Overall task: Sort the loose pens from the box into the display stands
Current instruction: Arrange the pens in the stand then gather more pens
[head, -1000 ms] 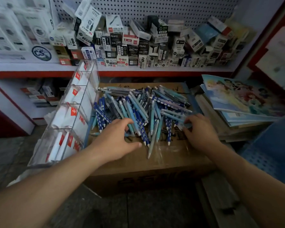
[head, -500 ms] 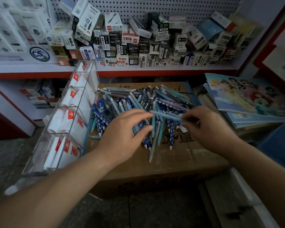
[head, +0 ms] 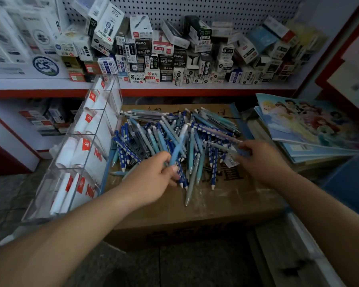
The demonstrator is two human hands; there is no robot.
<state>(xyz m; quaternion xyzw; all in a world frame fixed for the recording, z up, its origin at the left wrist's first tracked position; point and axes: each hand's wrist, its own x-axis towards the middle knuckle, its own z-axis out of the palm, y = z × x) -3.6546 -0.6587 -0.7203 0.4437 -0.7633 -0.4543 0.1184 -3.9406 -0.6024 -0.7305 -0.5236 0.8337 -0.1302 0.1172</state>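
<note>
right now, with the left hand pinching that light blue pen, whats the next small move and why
Probably carry the light blue pen, which the left hand pinches above the pile, sideways into a compartment of the clear display stand. The pen is already lifted, and the stand sits right beside that hand, left of the box.

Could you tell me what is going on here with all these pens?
A person is sorting loose pens piled on a cardboard box. The left hand holds a light blue pen above the pile, and the right hand pinches a pale pen at its right edge. The clear display stand beside the box, on the left, shows no pens yet.
</note>
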